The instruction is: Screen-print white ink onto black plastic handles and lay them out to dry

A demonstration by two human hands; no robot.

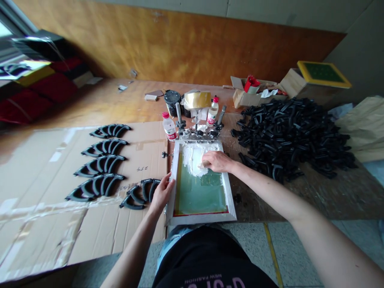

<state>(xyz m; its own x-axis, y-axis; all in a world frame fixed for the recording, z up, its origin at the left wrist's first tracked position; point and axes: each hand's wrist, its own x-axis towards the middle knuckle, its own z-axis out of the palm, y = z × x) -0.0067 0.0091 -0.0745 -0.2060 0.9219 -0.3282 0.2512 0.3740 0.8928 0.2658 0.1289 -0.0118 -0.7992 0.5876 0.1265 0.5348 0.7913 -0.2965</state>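
A screen printing frame (230,200) with a green mesh lies in front of me, hinged at its far end to a metal clamp (198,136). Thick white ink (192,160) is smeared over the far part of the mesh. My right hand (218,161) is closed around a small squeegee (206,163), mostly hidden by the fingers, at the right side of the ink. At the frame's left edge, my left hand (163,191) grips the rim. Just left of that hand lie several curved black plastic parts (135,197), partly covered by it.
Rows of curved black parts (99,166) lie on cardboard (60,160) at left. A big heap of black parts (288,136) is at right. Bottles with red caps (169,127), a dark tub (172,102), a tape roll (197,100) and an open box (240,98) stand behind.
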